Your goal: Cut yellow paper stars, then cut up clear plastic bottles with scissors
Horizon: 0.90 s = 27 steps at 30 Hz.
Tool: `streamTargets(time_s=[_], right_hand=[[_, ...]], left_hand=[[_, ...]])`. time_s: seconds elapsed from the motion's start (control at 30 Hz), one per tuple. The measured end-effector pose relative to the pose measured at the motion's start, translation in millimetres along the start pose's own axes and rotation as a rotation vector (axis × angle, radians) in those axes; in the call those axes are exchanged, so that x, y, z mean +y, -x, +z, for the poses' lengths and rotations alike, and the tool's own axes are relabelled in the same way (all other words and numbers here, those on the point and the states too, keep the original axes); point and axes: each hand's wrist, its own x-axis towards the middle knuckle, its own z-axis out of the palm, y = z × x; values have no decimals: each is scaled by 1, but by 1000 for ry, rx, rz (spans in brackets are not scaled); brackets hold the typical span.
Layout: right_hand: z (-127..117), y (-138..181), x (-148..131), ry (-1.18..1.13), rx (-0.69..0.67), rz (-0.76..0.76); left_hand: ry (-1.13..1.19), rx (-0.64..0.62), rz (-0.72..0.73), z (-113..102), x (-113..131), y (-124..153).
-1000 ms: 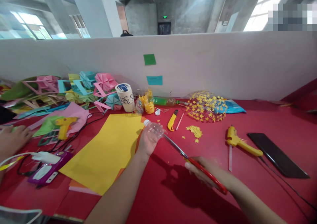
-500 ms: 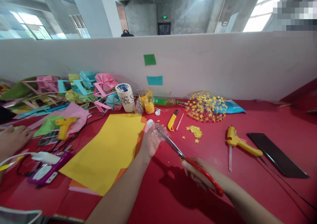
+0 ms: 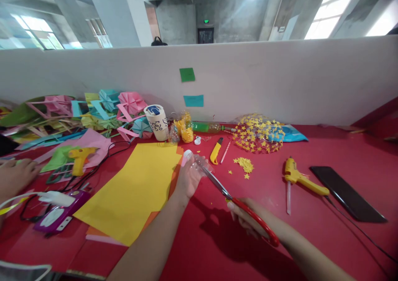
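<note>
My left hand (image 3: 188, 178) is wrapped round a clear plastic bottle piece (image 3: 196, 160) with a white cap. In my right hand (image 3: 244, 216) is a pair of scissors (image 3: 251, 215) with red handles. Their blades point up and left and reach the clear plastic; whether they pass inside it or only touch it I cannot tell. Beyond my hands lie a yellow utility knife (image 3: 215, 151) and a thin pink striped stick (image 3: 225, 152). A small heap of yellow stars (image 3: 244, 164) is to their right.
Yellow paper sheets (image 3: 133, 185) lie left of my arm. Glue guns (image 3: 81, 158) and a corded one (image 3: 303, 180) rest on either side, with a black phone-like slab (image 3: 346, 194). A co-worker's hand (image 3: 18, 174) is at far left. A white partition (image 3: 264, 78) stands behind.
The view has shifted very slightly. Both hands, the scissors and the bottle piece stay almost where they were.
</note>
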Motion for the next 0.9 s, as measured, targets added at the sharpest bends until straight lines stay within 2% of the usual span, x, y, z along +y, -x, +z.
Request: streamTargets(time_s=[0.17, 0.3, 0.5, 0.67, 0.8, 0.9], right_hand=[[2, 0, -2, 7, 0, 10], [5, 3, -10, 55, 57, 24], [6, -1, -13, 75, 66, 134], [5, -2, -6, 63, 70, 66], [3, -3, 5, 16, -8, -27], [2, -4, 9, -7, -8, -29]], left_hand=[[11, -18, 5, 0, 1, 0], [8, -25, 16, 3, 3, 1], [56, 12, 24, 3, 5, 0], [39, 43, 9, 2, 6, -3], [-31, 14, 40, 2, 3, -1], [-96, -9, 39, 2, -1, 1]])
